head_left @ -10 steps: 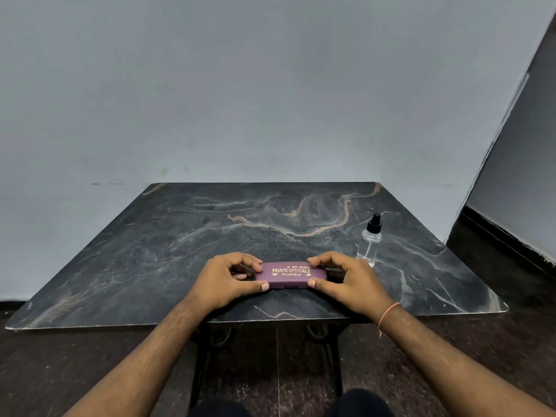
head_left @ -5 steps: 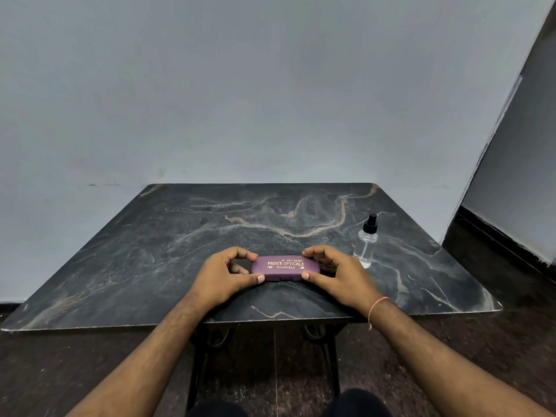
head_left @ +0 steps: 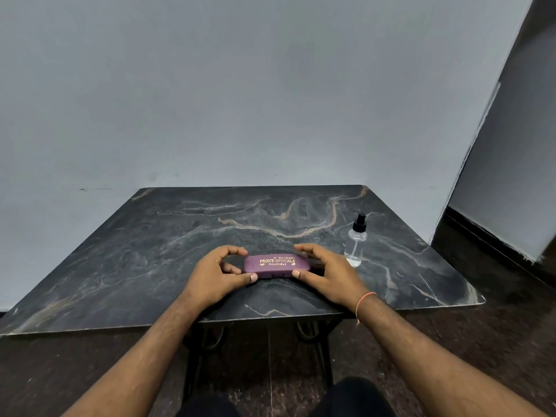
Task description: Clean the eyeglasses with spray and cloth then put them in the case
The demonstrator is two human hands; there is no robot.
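Note:
A purple eyeglasses case (head_left: 276,265) with gold lettering lies closed on the dark marble table (head_left: 150,251), near its front edge. My left hand (head_left: 216,275) grips the case's left end between thumb and fingers. My right hand (head_left: 326,273) holds the right end the same way, thumb on the front side. A clear spray bottle (head_left: 355,243) with a black nozzle stands upright just right of my right hand. No eyeglasses and no cloth are visible.
The table stands against a pale wall, with a wall corner and dark floor to the right. Black metal table legs (head_left: 313,350) show under the front edge. My knees are at the bottom of the view.
The case and both hands stay in the same grip on the table. The view has shifted slightly; my left fingers curl a little more around the case's end.

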